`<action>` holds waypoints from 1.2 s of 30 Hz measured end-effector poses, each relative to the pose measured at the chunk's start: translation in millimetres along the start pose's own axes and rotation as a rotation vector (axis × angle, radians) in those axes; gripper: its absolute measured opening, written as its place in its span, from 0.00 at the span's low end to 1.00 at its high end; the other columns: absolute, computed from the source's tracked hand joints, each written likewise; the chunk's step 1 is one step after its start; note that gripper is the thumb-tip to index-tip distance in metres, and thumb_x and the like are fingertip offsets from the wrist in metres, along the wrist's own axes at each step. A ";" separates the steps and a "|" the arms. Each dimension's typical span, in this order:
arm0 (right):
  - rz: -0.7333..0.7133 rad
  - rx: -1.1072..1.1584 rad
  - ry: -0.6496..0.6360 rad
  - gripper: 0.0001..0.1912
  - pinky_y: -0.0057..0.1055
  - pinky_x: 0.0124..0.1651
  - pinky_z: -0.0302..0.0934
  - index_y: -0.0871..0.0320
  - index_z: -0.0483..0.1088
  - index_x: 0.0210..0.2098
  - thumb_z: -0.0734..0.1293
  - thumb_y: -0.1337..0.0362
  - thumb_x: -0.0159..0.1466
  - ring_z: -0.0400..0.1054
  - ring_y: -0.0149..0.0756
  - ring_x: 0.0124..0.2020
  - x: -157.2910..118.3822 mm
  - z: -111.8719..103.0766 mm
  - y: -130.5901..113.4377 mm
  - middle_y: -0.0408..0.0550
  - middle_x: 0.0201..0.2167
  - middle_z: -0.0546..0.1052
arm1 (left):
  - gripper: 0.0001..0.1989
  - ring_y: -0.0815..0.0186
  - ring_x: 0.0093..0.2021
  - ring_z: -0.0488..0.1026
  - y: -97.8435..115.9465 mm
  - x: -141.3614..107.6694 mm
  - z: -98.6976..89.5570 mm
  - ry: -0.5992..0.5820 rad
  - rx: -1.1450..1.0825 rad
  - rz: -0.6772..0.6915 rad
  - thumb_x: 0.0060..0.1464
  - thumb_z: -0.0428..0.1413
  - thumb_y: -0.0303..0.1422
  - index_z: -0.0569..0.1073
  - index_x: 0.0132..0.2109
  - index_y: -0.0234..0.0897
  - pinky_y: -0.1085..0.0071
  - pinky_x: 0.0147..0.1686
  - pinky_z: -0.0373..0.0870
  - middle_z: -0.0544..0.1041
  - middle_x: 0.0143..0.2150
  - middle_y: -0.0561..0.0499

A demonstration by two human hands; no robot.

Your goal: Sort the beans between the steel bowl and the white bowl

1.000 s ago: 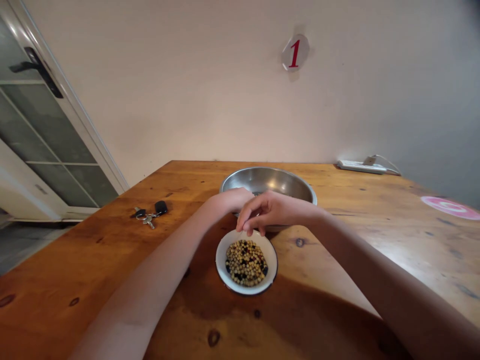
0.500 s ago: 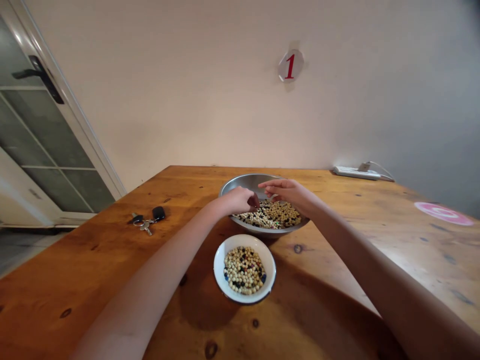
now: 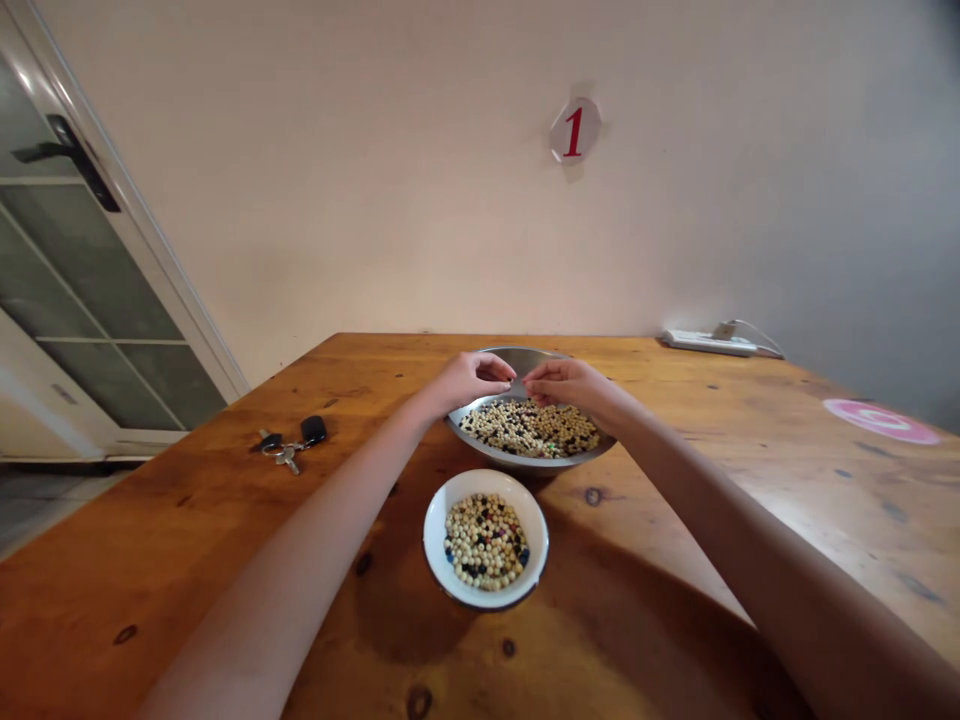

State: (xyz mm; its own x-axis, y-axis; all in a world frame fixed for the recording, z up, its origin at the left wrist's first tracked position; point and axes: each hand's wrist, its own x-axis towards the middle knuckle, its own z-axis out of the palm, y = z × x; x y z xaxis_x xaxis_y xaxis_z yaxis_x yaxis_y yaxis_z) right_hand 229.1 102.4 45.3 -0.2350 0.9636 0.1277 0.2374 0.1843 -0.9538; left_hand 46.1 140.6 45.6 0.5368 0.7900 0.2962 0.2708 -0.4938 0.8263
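Note:
A wide metal bowl [image 3: 525, 463] holds many small beads [image 3: 529, 430], mostly cream with some black and a few coloured. Above its left part, my left hand [image 3: 480, 378] is closed in a pinch, with something small and dark at the fingertips. My right hand [image 3: 566, 385] hovers over the bowl's right part, fingers bent together and tips facing the left hand across a small gap; whatever they hold is too small to make out. Nearer to me stands a white bowl [image 3: 435, 565] with similar beads [image 3: 486, 540] in it.
Keys with a black fob [image 3: 313, 430] lie on the wooden table [image 3: 360, 640] at the left. A white power strip [image 3: 709, 343] with a plug and cable sits by the wall. A pink round sticker [image 3: 881, 421] is at the right.
My left hand has risen from the beads, slightly up in the picture. My right hand's fingers have drawn together, and its raised forefinger has come down. The view has shifted slightly.

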 end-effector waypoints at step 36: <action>-0.110 0.093 -0.056 0.10 0.28 0.34 0.63 0.57 0.62 0.27 0.69 0.64 0.52 0.67 0.27 0.26 -2.7 1.2 -0.1 0.43 0.26 0.73 | 0.12 0.70 0.36 0.71 4.8 -2.3 -0.3 -0.014 -0.124 -0.040 0.42 0.59 0.25 0.73 0.38 0.30 0.68 0.44 0.65 0.75 0.35 0.47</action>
State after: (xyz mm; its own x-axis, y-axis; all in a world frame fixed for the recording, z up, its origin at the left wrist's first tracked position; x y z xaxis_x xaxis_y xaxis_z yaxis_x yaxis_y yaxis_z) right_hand 228.6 99.5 44.6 -0.3077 0.9257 0.2200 0.1197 0.2670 -0.9562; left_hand 45.9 136.5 49.0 0.5386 0.8028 0.2557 0.1922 -0.4126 0.8904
